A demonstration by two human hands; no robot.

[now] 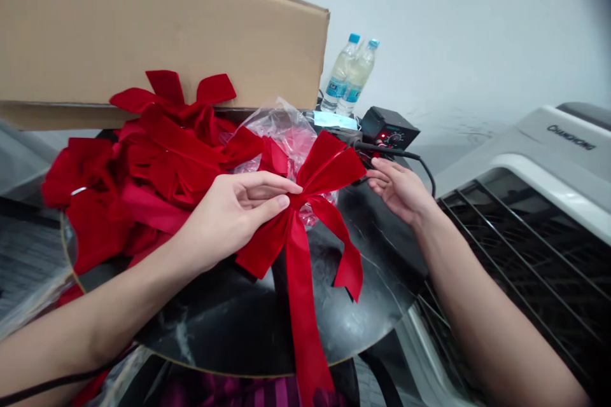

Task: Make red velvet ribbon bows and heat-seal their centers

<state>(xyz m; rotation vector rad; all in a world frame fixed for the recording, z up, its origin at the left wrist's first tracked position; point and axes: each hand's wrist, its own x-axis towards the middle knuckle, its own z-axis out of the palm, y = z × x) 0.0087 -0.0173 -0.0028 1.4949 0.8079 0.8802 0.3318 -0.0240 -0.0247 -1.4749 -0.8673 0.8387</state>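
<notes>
The left hand (233,216) is closed in a pinch, thumb and fingertips gripping the gathered knot of a red velvet bow (300,280). The bow lies in the middle of a round black bench (267,324) with a thin gold edge, its two loops spread up and to the right, and one long tail running down over the front edge while a shorter tail falls to the right. The right hand (398,191) is open, palm turned down and fingers loosely curved, just beside the bow's right loop and not clearly touching it. A clear plastic bag (281,133) lies crumpled behind the bow, touching it. To the left, a heap of other red bows (143,165) covers that side of the bench, partly under a tilted cardboard box (143,25). Beyond the right hand sit a small black control unit (389,130) with a dial and a red light, and a black cord (420,162) curving from it. Two water bottles (348,73) with blue caps stand behind it against a pale wall (477,25). On the right is a grey appliance (525,203) with a black grille, and striped magenta cloth (248,391) shows below the bench.
</notes>
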